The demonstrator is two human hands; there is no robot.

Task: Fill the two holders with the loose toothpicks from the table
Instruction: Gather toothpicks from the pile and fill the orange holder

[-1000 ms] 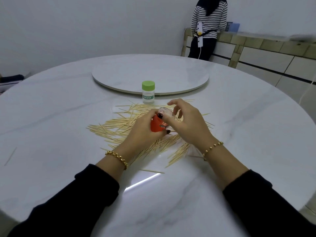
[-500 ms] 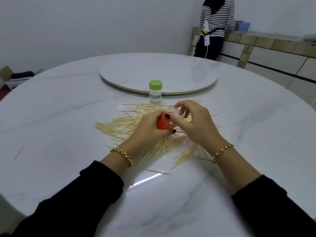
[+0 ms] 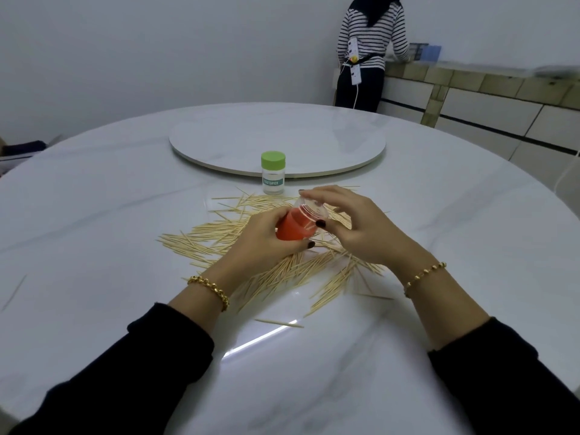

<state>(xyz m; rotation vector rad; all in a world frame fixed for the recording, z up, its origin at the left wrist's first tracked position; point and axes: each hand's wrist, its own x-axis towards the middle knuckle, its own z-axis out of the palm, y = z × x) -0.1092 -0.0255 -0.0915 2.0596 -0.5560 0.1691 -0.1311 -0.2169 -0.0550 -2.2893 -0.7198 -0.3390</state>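
Holder (image 3: 293, 229), red at one end and clear at the other: tilted, clear end up and to the right, between both hands just over the middle of the toothpick pile; touching the pile or not, cannot tell. Gripped round the red end by the left hand (image 3: 260, 243), fingers curled about it, one dark-painted nail showing at its lower edge. Pinched at the clear end by the right hand (image 3: 357, 230): thumb against the near side of the rim, forefinger arched over the top, remaining fingers spread loosely beyond. Hands close together, thumbs almost meeting, both clamped on the same holder.

Toothpicks (image 3: 219, 237): loose, scattered flat on the counter (image 3: 125, 215) under and around both hands, thickest below the wrists, thinner toward the left and the far side. One stray toothpick (image 3: 279, 323) nearer the body, apart from the pile; another far off to the left.

Second holder (image 3: 273, 177): upright just beyond the pile, clear body, green cap on, label reading TOOTHPICK, apart from both hands, touched by neither. Right behind it, the near edge of a round turntable (image 3: 276, 142) in the counter's middle.

Gold bracelets (image 3: 208, 288) on both wrists, dark sleeves (image 3: 141, 372) down to the forearms. At the far side of the room, a person in a striped top (image 3: 370, 42), back turned, standing at a tiled ledge (image 3: 470, 80).
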